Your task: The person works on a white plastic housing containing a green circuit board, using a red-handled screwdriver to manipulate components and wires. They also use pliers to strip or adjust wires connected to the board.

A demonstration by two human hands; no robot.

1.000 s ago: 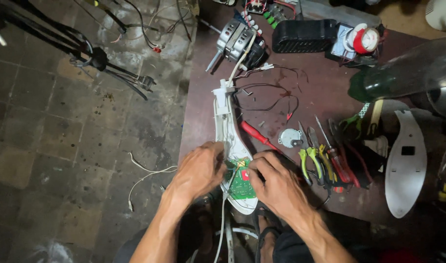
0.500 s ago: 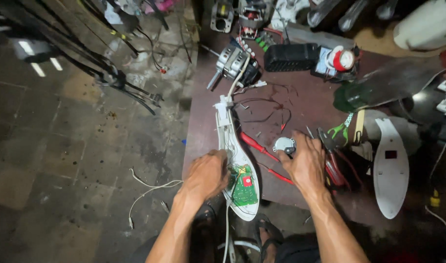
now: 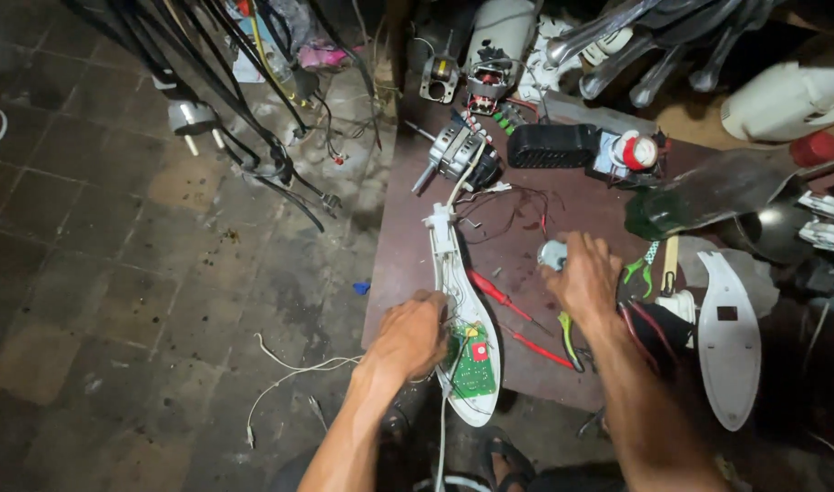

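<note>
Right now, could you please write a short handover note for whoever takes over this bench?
Left hand: resting on the edge of the open white housing, beside its green circuit board; nothing gripped.
Right hand: palm down over a small round silvery part; a grasp cannot be confirmed.
On the table: red-handled screwdriver, red probe, green-handled pliers, the removed white cover to the right, a motor wired to the housing.
Done: housing opened, board exposed.
Left: cover not refitted.

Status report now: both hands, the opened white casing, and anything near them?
Left hand rests on white casing beside green circuit board. Right hand over small round grey part, grip unclear. Red probes and pliers lie between.
</note>
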